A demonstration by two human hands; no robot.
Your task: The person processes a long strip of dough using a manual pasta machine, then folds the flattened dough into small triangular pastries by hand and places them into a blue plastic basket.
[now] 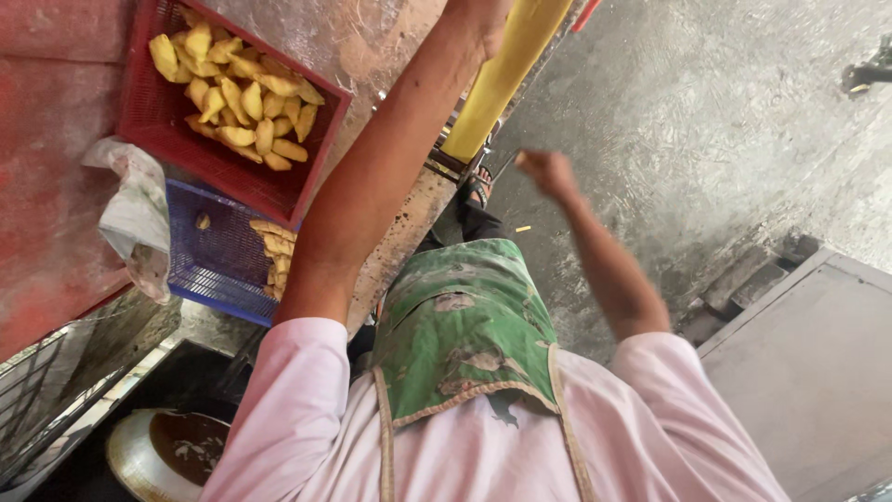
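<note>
My left arm stretches up past a red crate (149, 121) full of yellow fruit pieces (237, 93). My left hand (481, 20) is mostly cut off by the top edge and rests against a yellow pole (502, 74); its grip is hidden. My right hand (546, 172) hangs blurred over the concrete floor with its fingers curled in and nothing visible in them. I wear a pink shirt and a stained green apron (465, 325). A sandalled foot (478, 191) shows below the pole.
A blue crate (209, 270) with a few yellow pieces sits under the red one, with a white plastic bag (135, 218) beside it. A metal bowl of dark liquid (172, 451) lies bottom left. One small yellow scrap (523, 228) lies on the floor. A grey slab (818, 372) fills the right.
</note>
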